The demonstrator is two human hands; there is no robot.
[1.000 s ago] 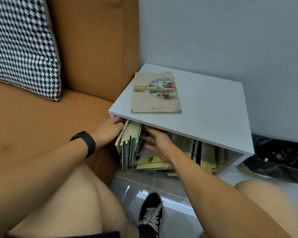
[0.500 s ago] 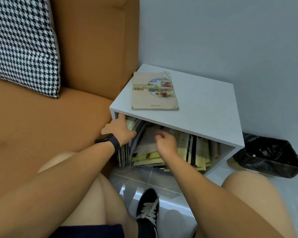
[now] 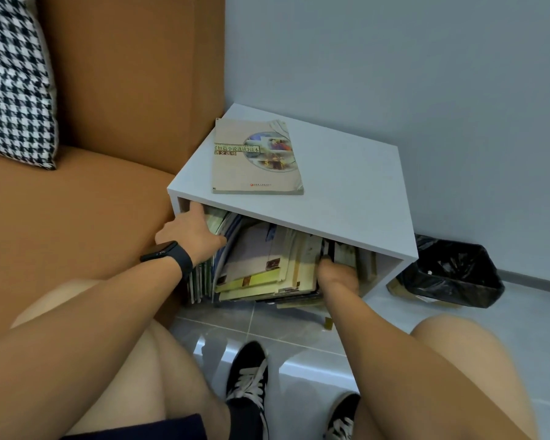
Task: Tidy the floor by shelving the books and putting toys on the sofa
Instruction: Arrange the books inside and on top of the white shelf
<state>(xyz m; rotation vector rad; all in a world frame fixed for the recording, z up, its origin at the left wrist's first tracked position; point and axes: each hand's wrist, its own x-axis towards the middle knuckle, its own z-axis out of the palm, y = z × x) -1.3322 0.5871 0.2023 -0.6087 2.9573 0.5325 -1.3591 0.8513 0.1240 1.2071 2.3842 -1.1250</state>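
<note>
Reaching into shelf (image 3: 331,198), left hand (image 3: 192,235) fingers flat against upright books (image 3: 204,274), right hand (image 3: 337,276) among leaning books (image 3: 267,265) — fingers hidden

One white shelf unit (image 3: 346,192) stands beside one orange sofa (image 3: 77,217). One book (image 3: 254,160) lies flat on top of it. Inside, many books (image 3: 261,271) are packed together; their number cannot be told. One houndstooth cushion (image 3: 13,81), one black bin (image 3: 451,271), two hands, one wristband (image 3: 172,254), two black shoes (image 3: 248,373).
</note>
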